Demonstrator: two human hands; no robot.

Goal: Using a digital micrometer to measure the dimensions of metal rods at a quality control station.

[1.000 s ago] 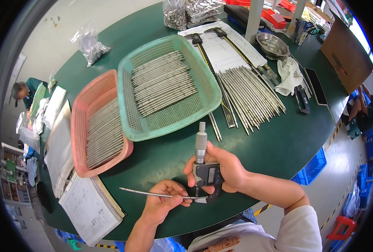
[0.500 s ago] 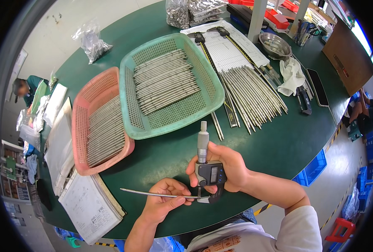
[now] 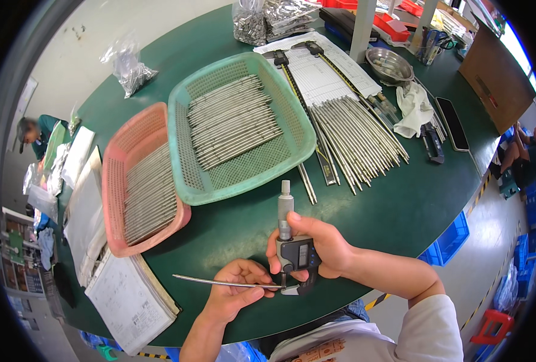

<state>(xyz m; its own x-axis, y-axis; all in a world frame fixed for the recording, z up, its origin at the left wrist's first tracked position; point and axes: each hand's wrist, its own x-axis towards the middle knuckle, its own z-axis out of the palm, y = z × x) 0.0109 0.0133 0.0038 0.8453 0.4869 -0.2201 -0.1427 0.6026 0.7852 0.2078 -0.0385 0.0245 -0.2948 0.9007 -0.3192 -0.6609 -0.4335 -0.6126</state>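
Note:
Between thumb and fingers, my left hand [image 3: 239,285] pinches a thin metal rod [image 3: 204,280] held nearly level. The rod's right end sits at the jaws of a digital micrometer [image 3: 295,253]; whether both jaws touch it I cannot tell. My right hand [image 3: 319,244] wraps round the micrometer's frame, its thumb against the upright grey barrel. Beyond my hands stands a green plastic basket [image 3: 244,181] with rows of metal rods [image 3: 235,120]. A pink basket [image 3: 116,205] with more rods overlaps it on the left. Loose rods [image 3: 361,142] lie spread to the right.
Two digital calipers [image 3: 309,46] lie on printed sheets at the back. A metal bowl [image 3: 390,65], a white cloth [image 3: 414,110] and a phone [image 3: 452,123] are at the right. An open binder [image 3: 129,298] lies at the left edge. A cardboard box [image 3: 497,78] stands far right.
The micrometer and my right hand have shifted slightly left and down in the picture. The right thumb now lies against the barrel. My left hand keeps its pinch on the rod.

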